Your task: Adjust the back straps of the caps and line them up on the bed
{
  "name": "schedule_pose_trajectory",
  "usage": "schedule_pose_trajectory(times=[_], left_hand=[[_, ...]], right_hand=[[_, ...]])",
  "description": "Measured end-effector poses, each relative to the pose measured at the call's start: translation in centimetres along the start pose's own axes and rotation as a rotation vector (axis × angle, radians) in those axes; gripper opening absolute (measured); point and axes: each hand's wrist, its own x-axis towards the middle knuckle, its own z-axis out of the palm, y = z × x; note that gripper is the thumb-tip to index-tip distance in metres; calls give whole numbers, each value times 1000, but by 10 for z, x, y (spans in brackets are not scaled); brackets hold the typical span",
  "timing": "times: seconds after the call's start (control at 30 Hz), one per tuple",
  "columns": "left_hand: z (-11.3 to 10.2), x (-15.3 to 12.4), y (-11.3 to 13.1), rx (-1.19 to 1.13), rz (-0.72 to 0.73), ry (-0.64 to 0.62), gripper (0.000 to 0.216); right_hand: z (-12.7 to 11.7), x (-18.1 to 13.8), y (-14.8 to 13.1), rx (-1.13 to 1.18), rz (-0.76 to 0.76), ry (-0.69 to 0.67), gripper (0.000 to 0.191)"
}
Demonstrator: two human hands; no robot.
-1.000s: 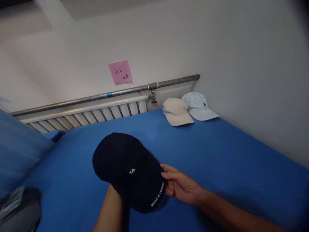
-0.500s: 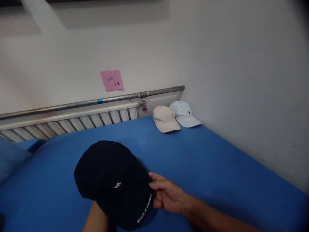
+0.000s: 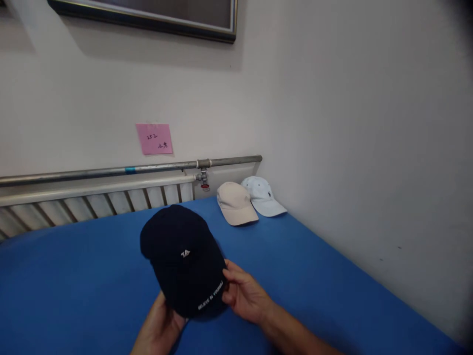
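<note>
A dark navy baseball cap (image 3: 177,236) with a small white emblem and white lettering along its brim is held up over the blue surface. My right hand (image 3: 244,292) pinches the right edge of the brim between thumb and fingers. At the brim's left side, my left hand (image 3: 162,318) grips it from below, its fingertips partly hidden under the cap. Farther back, a beige cap (image 3: 236,203) sits next to a pale blue cap (image 3: 263,196) with a small dark logo, the beige one partly in front.
The blue-covered surface (image 3: 314,286) meets the wall on the right. Along the back run a metal pipe (image 3: 162,168) with a red-handled valve (image 3: 204,186) and a white radiator (image 3: 118,201). A pink note (image 3: 154,139) and a framed picture (image 3: 148,22) are on the wall.
The view has tilted up, showing more of the picture frame. The navy cap has moved slightly farther off with its brim turned more toward me, and my left hand has come into sight beneath it.
</note>
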Motion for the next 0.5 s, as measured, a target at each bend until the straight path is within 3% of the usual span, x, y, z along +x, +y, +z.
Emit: schedule_pose_trajectory(times=[0.13,0.37,0.5], left_hand=[[6,7,-6,73,-8,-86,19],[3,19,-2,167,-132,-76,24],[4,28,-2,102,-218,-107,42]], right_hand=[[-1,30,-23,37,-120,86,36],[-9,100,-55,108,-302,206,28],[-16,137,-68,104,-361,227,24]])
